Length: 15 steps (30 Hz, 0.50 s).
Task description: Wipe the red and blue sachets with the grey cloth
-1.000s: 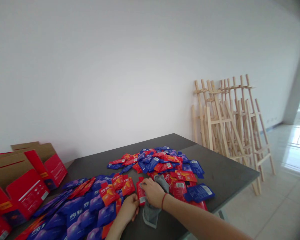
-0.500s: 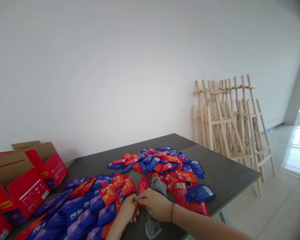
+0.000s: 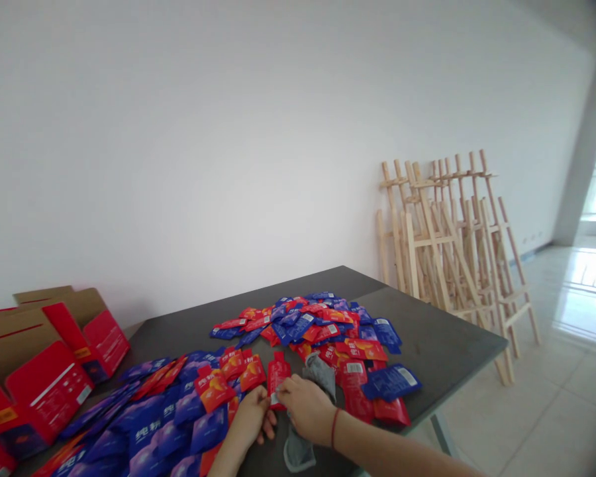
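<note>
A red sachet with a narrow neck lies upright in front of me on the dark table, a whitish patch at its lower end. My left hand is closed at the sachet's lower left corner, thumb and forefinger pressed together on it. From the right, my right hand pinches at the lower right part of the same sachet; its fingertips hide that part. Under and behind my right hand lies a crumpled grey cloth. Left of my left hand, blue and orange-red sachets spread in overlapping rows.
A heap of mixed red and blue sachets covers the table's middle, with a blue sachet near the right edge. Open red cartons stand at left. Wooden easels lean against the white wall beyond the table.
My view has turned slightly, shifting everything a little left. More of the red sachet shows above my fingers. Both hands stay close together at its lower end.
</note>
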Each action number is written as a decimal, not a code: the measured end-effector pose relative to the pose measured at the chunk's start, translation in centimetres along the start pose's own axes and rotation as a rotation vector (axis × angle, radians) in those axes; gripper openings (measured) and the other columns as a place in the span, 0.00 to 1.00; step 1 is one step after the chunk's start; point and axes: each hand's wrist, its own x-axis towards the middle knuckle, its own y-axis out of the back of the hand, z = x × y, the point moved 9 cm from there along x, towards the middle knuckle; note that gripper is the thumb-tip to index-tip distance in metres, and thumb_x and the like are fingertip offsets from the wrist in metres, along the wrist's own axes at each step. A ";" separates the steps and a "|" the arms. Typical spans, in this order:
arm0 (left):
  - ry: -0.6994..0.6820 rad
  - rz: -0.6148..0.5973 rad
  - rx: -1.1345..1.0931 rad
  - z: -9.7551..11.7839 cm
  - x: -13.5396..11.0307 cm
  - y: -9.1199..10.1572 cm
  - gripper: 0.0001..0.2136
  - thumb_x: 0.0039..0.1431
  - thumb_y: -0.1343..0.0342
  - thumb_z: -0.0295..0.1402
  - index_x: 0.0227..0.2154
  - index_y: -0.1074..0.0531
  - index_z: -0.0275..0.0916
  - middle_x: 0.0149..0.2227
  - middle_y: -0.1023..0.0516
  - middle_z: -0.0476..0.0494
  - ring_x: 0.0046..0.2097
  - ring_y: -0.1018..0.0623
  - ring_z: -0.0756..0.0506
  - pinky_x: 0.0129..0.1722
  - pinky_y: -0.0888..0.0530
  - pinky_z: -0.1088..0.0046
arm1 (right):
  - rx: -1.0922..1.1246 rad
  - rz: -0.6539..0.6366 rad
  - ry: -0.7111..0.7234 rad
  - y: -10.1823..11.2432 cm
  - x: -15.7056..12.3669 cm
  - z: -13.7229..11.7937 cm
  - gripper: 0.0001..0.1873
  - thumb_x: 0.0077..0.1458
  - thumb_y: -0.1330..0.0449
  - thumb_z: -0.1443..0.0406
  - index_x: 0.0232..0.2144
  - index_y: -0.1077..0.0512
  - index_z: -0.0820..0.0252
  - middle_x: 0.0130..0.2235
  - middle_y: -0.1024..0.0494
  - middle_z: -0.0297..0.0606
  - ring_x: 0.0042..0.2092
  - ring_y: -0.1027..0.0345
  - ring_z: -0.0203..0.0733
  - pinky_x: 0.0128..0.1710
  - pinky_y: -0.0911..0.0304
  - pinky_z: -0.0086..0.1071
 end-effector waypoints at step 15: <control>-0.288 0.590 0.635 8.6 -8.9 16.0 0.11 0.58 0.58 0.41 0.23 0.40 0.45 0.19 0.32 0.55 0.25 0.27 0.47 0.26 0.36 0.74 | 0.103 0.026 -0.090 -0.1 -1.9 0.2 0.13 0.52 0.43 0.67 0.41 0.26 0.61 0.44 0.26 0.43 0.47 0.36 0.48 0.45 0.38 0.37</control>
